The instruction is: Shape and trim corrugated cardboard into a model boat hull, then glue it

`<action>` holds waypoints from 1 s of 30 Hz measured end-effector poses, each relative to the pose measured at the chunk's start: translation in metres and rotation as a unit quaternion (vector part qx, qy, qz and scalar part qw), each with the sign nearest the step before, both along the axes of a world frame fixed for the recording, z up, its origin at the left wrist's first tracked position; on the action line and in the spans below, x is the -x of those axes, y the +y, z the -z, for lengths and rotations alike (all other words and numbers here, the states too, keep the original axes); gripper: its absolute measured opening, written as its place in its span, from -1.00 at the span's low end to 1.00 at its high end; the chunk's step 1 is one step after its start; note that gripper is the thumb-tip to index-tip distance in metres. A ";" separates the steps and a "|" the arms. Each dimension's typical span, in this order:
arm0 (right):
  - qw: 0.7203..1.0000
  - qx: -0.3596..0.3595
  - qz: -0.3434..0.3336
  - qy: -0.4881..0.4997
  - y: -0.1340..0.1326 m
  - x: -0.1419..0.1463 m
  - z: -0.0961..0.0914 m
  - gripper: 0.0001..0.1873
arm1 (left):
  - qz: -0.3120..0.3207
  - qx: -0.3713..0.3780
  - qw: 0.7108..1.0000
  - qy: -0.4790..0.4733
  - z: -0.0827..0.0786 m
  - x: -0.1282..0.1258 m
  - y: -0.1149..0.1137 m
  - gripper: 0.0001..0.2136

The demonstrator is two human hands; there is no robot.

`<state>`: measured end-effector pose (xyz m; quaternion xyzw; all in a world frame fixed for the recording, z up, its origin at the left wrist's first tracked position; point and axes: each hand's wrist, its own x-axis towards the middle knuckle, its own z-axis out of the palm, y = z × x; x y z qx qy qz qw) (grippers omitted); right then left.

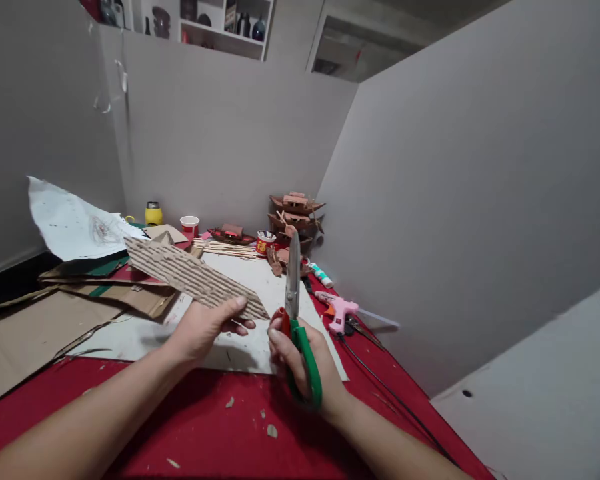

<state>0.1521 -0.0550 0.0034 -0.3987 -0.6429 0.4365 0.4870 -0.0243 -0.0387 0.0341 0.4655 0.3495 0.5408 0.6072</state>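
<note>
My left hand (211, 327) is closed on the right end of a strip of corrugated cardboard (195, 275), thumb on top and fingers beneath. The strip's ridged face is turned up and its far end reaches to the upper left. In my right hand (313, 360) is a pair of scissors (303, 347) with green and red handles, blades pointing up and apparently together. The blades stand to the right of the cardboard, apart from it. Below both hands lies a white board (240, 347) on a red cloth (200, 413).
Cardboard sheets (35, 327) and a white paper (75, 223) are piled at left. Thin wooden sticks (230, 249), paper cups (189, 225) and stacked model boats (296, 217) stand at the back. A pink glue gun (339, 310) with its cord lies at right, near the grey wall.
</note>
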 end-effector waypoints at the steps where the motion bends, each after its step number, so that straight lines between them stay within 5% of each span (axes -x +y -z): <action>1: 1.000 0.007 -0.019 -0.003 0.002 -0.002 0.002 -0.67 | -0.013 -0.002 1.000 -0.012 -0.004 0.005 0.003 -0.76; 8: 0.988 0.009 -0.152 -0.024 0.011 -0.011 0.013 -0.52 | -0.061 -0.054 0.995 -0.062 -0.020 0.026 0.012 -0.88; 18: 0.960 -0.085 -0.134 -0.231 0.007 -0.015 -0.005 -0.60 | -0.077 -0.091 0.991 -0.065 -0.027 0.029 0.010 -0.92; 30: 0.943 -0.094 -0.164 -0.272 0.005 -0.013 -0.009 -0.59 | -0.093 -0.132 0.987 -0.011 -0.027 0.029 0.006 -0.90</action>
